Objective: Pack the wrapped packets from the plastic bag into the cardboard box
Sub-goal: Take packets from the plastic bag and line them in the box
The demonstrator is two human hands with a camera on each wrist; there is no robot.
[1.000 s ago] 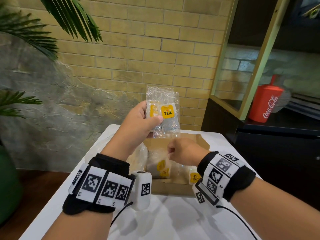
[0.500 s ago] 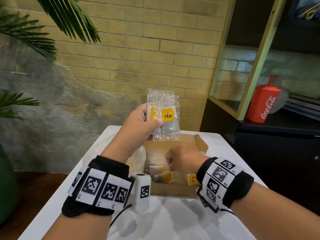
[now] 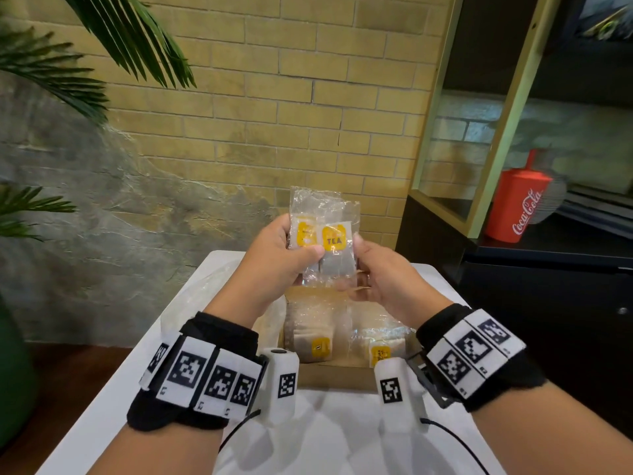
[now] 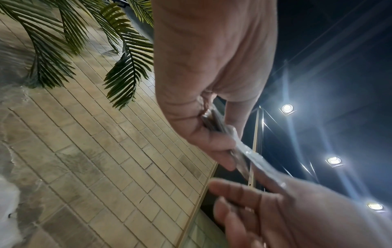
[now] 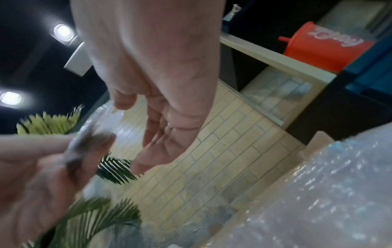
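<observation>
My left hand [image 3: 301, 248] holds a clear wrapped packet [image 3: 323, 234] of tea bags with yellow TEA labels upright above the cardboard box [image 3: 335, 375]; thumb in front, fingers behind. Seen edge-on in the left wrist view, the packet [image 4: 244, 147] is pinched by my left hand [image 4: 212, 134]. My right hand [image 3: 363, 262] is at the packet's right edge, thumb touching it. In the right wrist view my right hand [image 5: 135, 127] has relaxed, spread fingers beside the packet [image 5: 93, 130]. Two wrapped packets [image 3: 318, 334] lie in the box. The crumpled plastic bag [image 3: 205, 293] sits left of the box.
The box stands on a small white table [image 3: 154, 371] against a brick wall. A dark cabinet stands close on the right, with a red Coca-Cola cup [image 3: 517, 200] on its shelf. Palm leaves [image 3: 102, 46] hang at the upper left.
My right hand rose from inside the box, where it was curled over the packets, up to the right edge of the held packet. My left hand kept holding that packet in place.
</observation>
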